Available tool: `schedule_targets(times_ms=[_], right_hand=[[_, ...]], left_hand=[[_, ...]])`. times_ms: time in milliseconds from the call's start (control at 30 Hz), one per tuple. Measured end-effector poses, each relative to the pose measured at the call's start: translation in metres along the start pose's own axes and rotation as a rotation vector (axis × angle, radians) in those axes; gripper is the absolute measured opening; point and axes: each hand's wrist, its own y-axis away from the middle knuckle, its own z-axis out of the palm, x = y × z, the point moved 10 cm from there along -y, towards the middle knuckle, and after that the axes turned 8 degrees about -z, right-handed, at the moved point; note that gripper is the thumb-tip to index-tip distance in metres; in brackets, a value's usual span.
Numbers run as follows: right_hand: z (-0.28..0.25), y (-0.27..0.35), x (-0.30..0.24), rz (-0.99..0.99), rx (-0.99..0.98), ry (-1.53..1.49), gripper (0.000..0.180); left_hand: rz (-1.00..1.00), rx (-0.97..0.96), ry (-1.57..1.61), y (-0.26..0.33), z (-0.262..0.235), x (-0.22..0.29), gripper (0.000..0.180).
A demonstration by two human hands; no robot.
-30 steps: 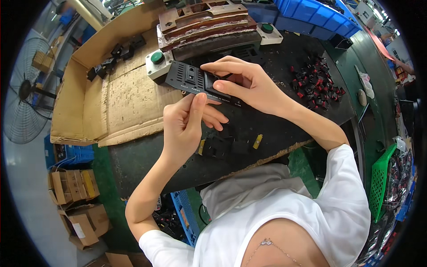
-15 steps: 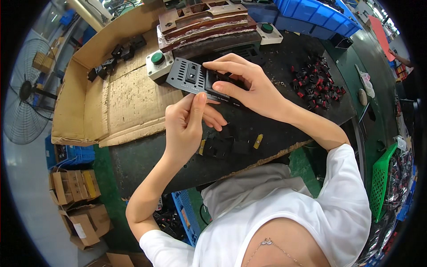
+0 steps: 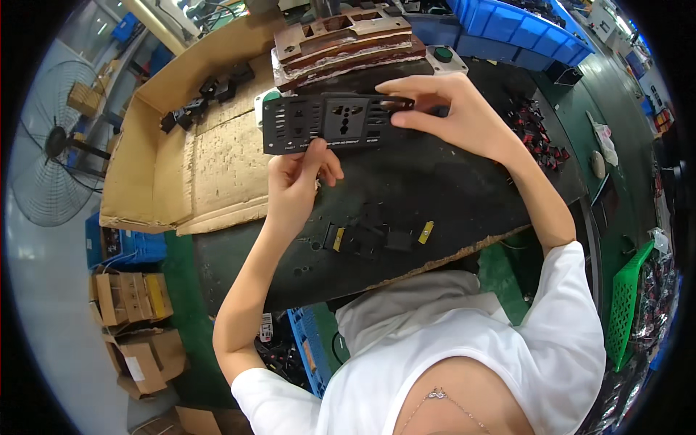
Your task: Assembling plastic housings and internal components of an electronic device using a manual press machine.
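Dark, scuffed worktop (image 3: 435, 188) spans the middle of my view, with an open brown cardboard box (image 3: 228, 167) at left and a heap of small red-and-black plastic parts (image 3: 535, 134) at right. I have the left hand (image 3: 292, 181) clamped on the near edge of a long black slotted panel (image 3: 344, 123), and the right hand (image 3: 453, 109) closed on its right end. I see the panel raised off the worktop, on the near side of a brown layered block (image 3: 348, 45).
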Motion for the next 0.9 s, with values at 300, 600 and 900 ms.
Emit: schedule_targets(times_ms=[300, 600, 900], right_hand=[[-0.004, 0.021, -0.004, -0.030, 0.156, -0.082, 0.021], [-0.017, 0.028, -0.027, -0.270, 0.310, 0.202, 0.019], [-0.022, 0.033, -0.032, -0.229, 0.361, 0.283, 0.021]], left_hand=[[0.086, 0.095, 0.013, 0.001, -0.021, 0.000, 0.007], [0.283, 0.152, -0.344, 0.008, -0.022, 0.032, 0.014], [0.459, 0.230, -0.782, 0.021, -0.004, 0.058, 0.015]])
